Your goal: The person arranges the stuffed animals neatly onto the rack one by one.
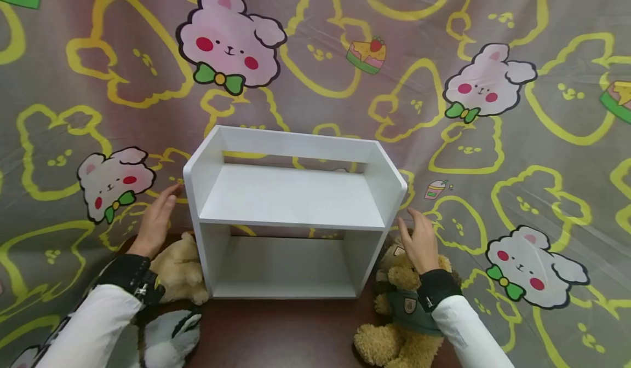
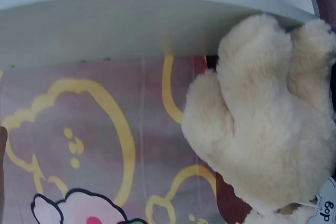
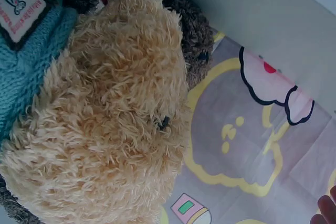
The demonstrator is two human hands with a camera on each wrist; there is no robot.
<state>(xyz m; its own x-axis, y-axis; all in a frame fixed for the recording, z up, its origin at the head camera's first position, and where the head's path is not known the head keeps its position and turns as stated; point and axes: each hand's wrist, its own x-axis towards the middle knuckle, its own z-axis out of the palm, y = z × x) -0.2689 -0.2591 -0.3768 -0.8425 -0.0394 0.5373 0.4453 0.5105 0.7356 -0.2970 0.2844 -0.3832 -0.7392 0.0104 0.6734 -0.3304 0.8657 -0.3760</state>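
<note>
A white two-tier shelf (image 1: pixel 296 195) stands upright on the dark brown table, both of its levels bare. Beside its left side panel is my left hand (image 1: pixel 156 220), fingers extended and holding nothing. My right hand (image 1: pixel 420 242) is raised outside the right panel, its fingers loosely straight and nothing in them. In the right wrist view, fingertips (image 3: pixel 326 211) show at the lower right corner, apart from the panel. Below the left hand sits a cream plush dog (image 2: pixel 273 119) against the panel. A curly tan teddy bear (image 3: pixel 115 114) in a green sweater sits below the right hand.
A grey and white plush toy (image 1: pixel 170 335) lies at the table's front left. Behind the bear, a darker plush (image 3: pixel 197 40) is partly hidden. The brown tabletop (image 1: pixel 276 329) extends in front of the shelf. A patterned curtain (image 1: pixel 315 56) hangs behind and at both sides.
</note>
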